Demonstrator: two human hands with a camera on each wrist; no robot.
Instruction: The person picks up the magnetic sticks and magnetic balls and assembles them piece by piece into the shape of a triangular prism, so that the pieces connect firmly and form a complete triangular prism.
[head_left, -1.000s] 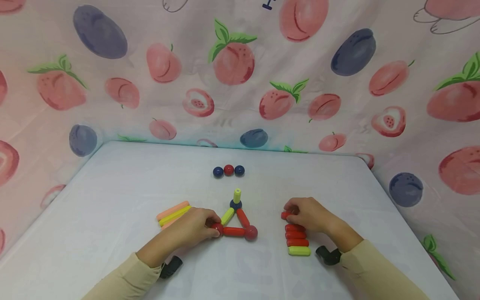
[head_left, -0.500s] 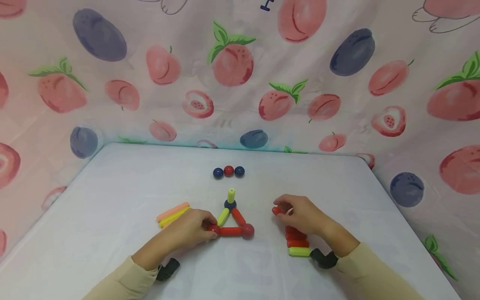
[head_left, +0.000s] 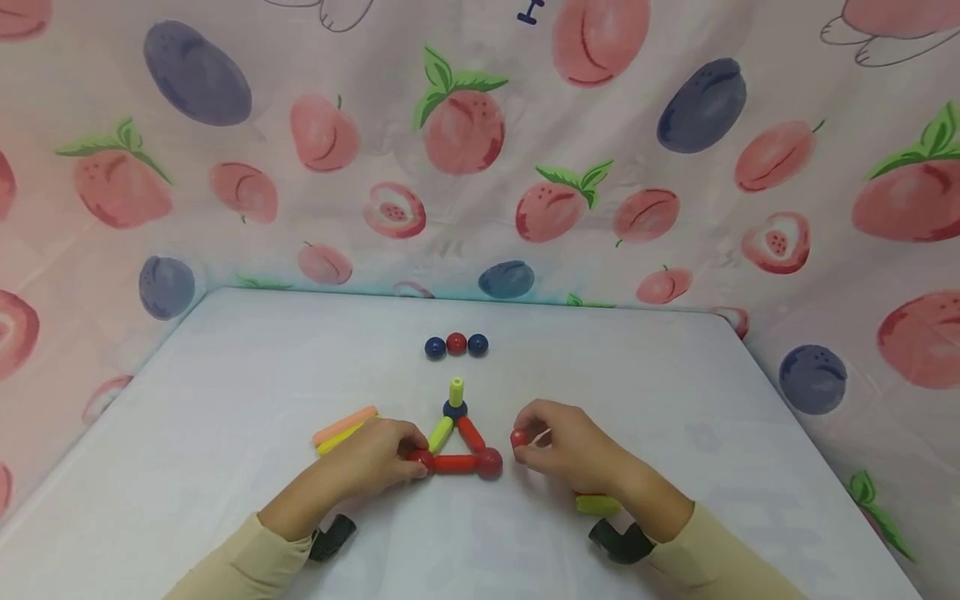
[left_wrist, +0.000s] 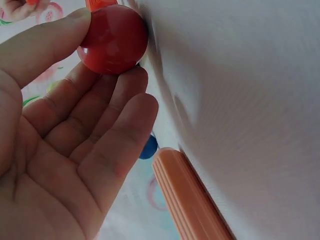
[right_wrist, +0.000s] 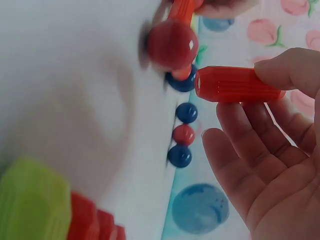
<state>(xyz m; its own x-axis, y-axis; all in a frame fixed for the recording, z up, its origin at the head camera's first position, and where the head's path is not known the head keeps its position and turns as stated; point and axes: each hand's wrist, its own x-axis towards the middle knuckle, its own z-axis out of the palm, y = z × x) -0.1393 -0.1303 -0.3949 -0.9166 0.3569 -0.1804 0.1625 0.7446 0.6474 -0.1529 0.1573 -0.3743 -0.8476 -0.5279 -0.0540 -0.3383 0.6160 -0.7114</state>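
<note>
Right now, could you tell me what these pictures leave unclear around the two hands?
- Red sticks beside the green stick: head view, hidden under the right hand.
- Orange sticks: head view, near ends covered by the left hand.
- Green stick: right wrist view, blurred and cut by the edge.
- Triangle: left wrist view shows only its red ball.

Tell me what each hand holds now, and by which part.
The right hand pinches a red rod by one end. The left hand pinches the triangle's left red ball by its sides.
</note>
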